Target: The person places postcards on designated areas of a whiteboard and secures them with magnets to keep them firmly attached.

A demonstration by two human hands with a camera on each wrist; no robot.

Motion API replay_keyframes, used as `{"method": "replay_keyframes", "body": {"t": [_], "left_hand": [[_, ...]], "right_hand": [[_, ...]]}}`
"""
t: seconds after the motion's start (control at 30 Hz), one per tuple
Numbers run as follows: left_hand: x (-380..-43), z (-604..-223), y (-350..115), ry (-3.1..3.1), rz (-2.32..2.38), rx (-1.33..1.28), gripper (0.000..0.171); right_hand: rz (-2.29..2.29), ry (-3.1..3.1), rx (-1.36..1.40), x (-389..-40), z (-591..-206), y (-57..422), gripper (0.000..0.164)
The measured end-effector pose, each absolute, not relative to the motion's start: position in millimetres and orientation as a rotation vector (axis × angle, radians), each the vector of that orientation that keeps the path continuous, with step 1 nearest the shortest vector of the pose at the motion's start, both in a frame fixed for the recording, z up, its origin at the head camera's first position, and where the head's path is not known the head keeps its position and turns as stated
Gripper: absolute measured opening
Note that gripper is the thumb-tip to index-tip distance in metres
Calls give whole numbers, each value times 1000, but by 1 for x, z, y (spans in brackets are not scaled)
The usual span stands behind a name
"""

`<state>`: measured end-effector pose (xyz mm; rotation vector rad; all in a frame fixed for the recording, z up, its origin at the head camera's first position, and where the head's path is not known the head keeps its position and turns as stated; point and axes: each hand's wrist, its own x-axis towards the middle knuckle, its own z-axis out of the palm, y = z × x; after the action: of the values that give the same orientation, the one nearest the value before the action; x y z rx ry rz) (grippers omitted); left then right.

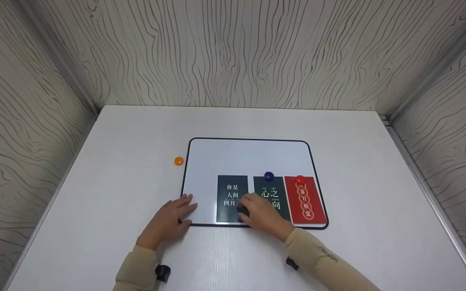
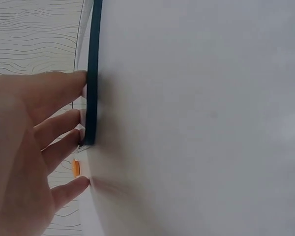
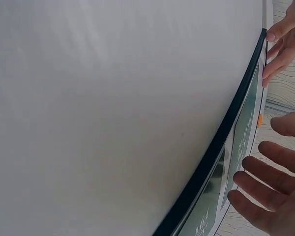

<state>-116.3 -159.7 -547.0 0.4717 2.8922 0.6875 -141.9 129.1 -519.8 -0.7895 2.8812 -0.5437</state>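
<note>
A whiteboard (image 1: 212, 157) with a black rim lies on the table. Along its front part are two dark green cards, the left card (image 1: 225, 214) and the middle card (image 1: 280, 188), and a red card (image 1: 316, 202), all with white or pale characters. My left hand (image 1: 172, 216) rests at the board's front left corner, fingers spread, thumb at the front rim. My right hand (image 1: 263, 212) is over the board between the green cards, covering part of both. In the right wrist view its fingers (image 3: 273, 177) are apart and loosely extended, holding nothing.
A dark blue round magnet (image 1: 269, 176) sits at the middle card's top edge and a red one (image 1: 300, 179) at the red card's top. An orange magnet (image 1: 179, 161) lies on the table (image 1: 136, 133), left of the board. Wood-grain-patterned panels (image 1: 233, 52) enclose the table.
</note>
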Motion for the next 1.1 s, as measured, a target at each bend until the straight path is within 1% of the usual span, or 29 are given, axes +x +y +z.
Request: {"method": "replay_keyframes", "body": {"t": [0.27,0.4,0.53,0.67,0.8,1.1], "left_hand": [[-117,-544,-157,2888,692,447,46],[-117,-544,-156,2905,679,433,44],[-118,-542,-154,2920,642,443,44],[-120,-540,-152,2938,593,465,40],[-124,-538,-150,2961,541,485,35],[-133,-539,-146,3097,592,512,26]], "right_hand": [[-411,2892,-1041,-141,-526,132,40],[-339,2867,-1102,-140,-527,133,43],[-284,2800,-1106,-139,-527,132,51],[-272,2748,-1077,-138,-528,131,54],[-272,2727,-1046,-137,-530,131,54],[-307,2690,-1025,-138,-530,132,54]]}}
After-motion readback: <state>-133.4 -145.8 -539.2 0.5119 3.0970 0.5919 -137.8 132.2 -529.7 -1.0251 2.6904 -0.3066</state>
